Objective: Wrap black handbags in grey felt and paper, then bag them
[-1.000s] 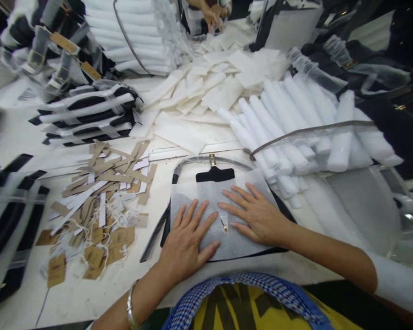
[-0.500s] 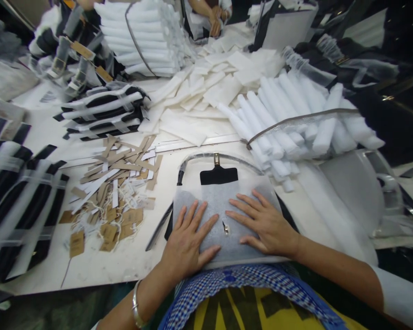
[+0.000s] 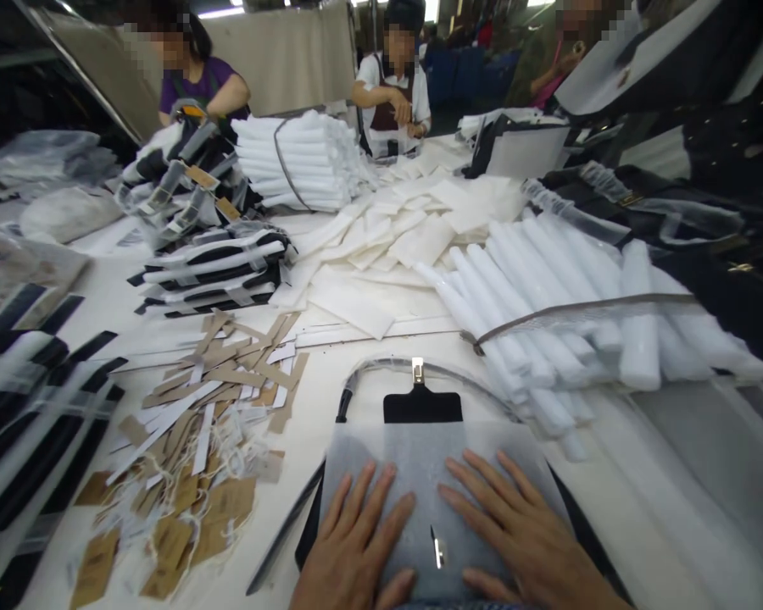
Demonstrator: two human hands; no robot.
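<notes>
A black handbag (image 3: pixel 309 527) lies on the table in front of me, its front covered by a translucent white sheet (image 3: pixel 413 457). My left hand (image 3: pixel 359 542) rests flat on the left part of the sheet, fingers spread. On the right part lies my right hand (image 3: pixel 515 529), also flat with fingers apart. Between them a small metal clasp (image 3: pixel 437 549) pokes through the sheet. Beyond the sheet's far edge shows the black flap tab (image 3: pixel 423 407) with a gold metal plate (image 3: pixel 418 371). The wrapped handle (image 3: pixel 381 363) arches behind it.
Brown paper tags (image 3: pixel 171 529) and strips lie at left. Strapped white foam rolls (image 3: pixel 540 296) sit at right, loose white sheets (image 3: pixel 413 229) behind. Bundled black-and-white straps (image 3: pixel 216 271) and a tied white stack (image 3: pixel 298 161) stand farther back. Co-workers, one in a purple top (image 3: pixel 216 80), are across the table.
My view has tilted up, so the bag and my hands sit lower and people across the table show more. Both hands stay flat on the sheet.
</notes>
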